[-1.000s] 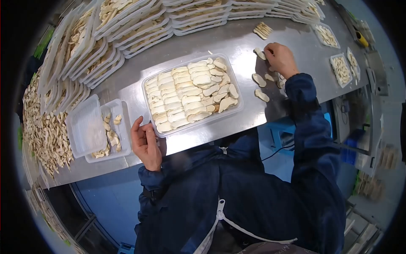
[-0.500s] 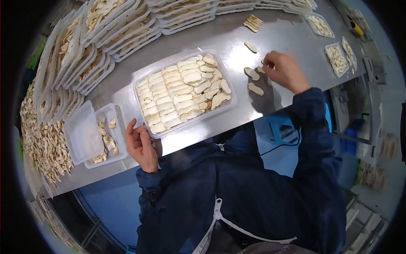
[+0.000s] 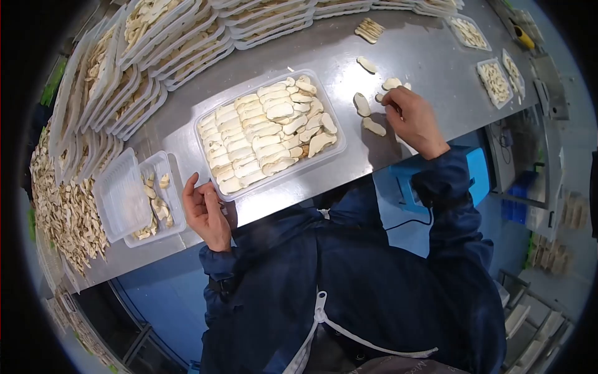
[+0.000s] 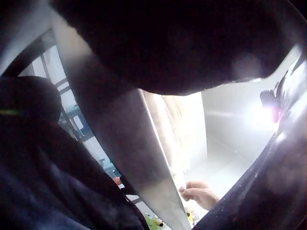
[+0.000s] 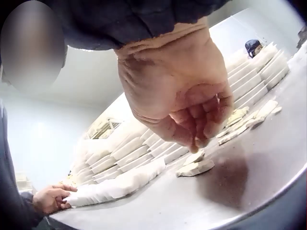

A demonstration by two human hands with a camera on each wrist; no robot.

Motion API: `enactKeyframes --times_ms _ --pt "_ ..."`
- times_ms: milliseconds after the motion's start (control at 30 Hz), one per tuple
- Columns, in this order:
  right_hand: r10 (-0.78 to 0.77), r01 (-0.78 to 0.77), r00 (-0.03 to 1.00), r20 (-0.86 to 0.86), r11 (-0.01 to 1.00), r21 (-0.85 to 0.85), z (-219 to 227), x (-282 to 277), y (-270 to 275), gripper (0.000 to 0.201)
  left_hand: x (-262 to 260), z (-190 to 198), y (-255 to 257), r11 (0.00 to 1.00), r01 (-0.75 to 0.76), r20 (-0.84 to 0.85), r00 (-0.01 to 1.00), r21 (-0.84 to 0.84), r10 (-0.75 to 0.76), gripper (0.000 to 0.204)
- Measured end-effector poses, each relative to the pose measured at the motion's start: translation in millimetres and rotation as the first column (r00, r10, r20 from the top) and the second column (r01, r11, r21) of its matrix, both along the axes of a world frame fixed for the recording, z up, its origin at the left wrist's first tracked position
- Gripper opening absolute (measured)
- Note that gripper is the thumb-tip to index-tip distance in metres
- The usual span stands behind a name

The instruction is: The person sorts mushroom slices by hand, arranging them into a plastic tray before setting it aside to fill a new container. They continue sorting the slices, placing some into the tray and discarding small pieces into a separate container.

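My left hand (image 3: 206, 212) rests loosely curled at the near left corner of a clear plastic tray (image 3: 341, 146), fingers beside its rim. Pale mushroom slices (image 3: 254, 134) fill the tray in overlapping rows, less regular at the right. My right hand (image 3: 412, 118) is bent low over the table, fingertips drawn together. Close by its fingertips lie a small slice (image 3: 379, 98), an oblong slice (image 3: 361, 104) and another slice (image 3: 374, 126). In the right wrist view, the fingertips sit just above two slices (image 5: 195, 167); I cannot tell whether they pinch one.
Stacked trays (image 3: 268, 37) of slices line the back. To the left, a big heap of slices (image 3: 65, 218) lies behind an empty tray (image 3: 118, 199) and a partly filled one (image 3: 180, 218). A row of slices (image 3: 370, 30) and small filled trays (image 3: 495, 84) lie at the right.
The right hand has come nearer the front edge. The oblong slice beside it has turned, and slices previously hidden by the hand now show behind it. The left hand stays by the tray.
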State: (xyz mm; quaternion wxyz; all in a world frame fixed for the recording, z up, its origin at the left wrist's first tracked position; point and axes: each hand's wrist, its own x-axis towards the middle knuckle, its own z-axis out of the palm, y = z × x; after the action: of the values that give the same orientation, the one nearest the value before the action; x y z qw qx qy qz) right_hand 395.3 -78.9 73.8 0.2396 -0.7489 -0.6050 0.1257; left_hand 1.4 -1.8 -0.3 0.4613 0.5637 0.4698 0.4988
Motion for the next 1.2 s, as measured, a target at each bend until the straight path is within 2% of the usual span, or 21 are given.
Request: enactKeyframes --times_ms 33,133,267,467,567,667,867,1067,1200 --pt "-0.008 0.007 0.997 0.072 1.0 0.018 0.9 1.6 -2.5 0.012 0.2 1.0 -0.2 1.0 -0.003 -0.004 1.0 -0.002 0.003 0.036" --pt "0.095 -0.084 0.984 0.152 0.993 -0.077 -1.9 -9.4 -15.2 0.015 1.6 1.1 1.4 1.0 -0.003 -0.004 1.0 0.001 0.003 0.037" --pt "-0.004 -0.003 0.98 0.199 0.999 0.035 -20.5 -22.0 -21.6 0.017 1.7 2.8 0.1 1.0 -0.013 -0.017 1.0 -0.025 0.012 0.037" --pt "0.002 -0.003 0.998 0.06 1.0 0.009 -21.1 -23.8 -22.7 0.017 1.5 2.0 0.0 1.0 -0.014 -0.011 1.0 -0.027 0.014 0.037" --pt "0.06 -0.061 0.995 0.077 0.998 0.011 -19.3 -25.8 -28.0 0.019 0.5 0.2 0.8 1.0 0.003 -0.001 1.0 -0.012 -0.003 0.038" --pt "0.035 -0.037 0.997 0.07 0.999 0.028 -12.8 -26.8 -34.8 0.022 0.9 3.0 0.1 1.0 -0.004 -0.007 1.0 -0.027 0.004 0.038" --pt "0.067 -0.072 0.988 0.138 0.997 0.029 -19.6 -26.8 -33.8 0.022 -0.8 1.5 1.0 1.0 0.012 -0.01 1.0 -0.019 -0.012 0.037" --pt "0.083 -0.111 0.968 0.237 0.988 0.11 -26.8 -26.7 -29.2 0.016 1.6 4.0 0.3 1.0 0.022 0.007 1.0 0.001 -0.022 0.036" --pt "0.102 -0.135 0.964 0.246 0.983 0.121 -26.9 -27.3 -22.1 0.017 -0.3 1.2 0.4 1.0 0.014 -0.007 1.0 -0.003 -0.014 0.036"
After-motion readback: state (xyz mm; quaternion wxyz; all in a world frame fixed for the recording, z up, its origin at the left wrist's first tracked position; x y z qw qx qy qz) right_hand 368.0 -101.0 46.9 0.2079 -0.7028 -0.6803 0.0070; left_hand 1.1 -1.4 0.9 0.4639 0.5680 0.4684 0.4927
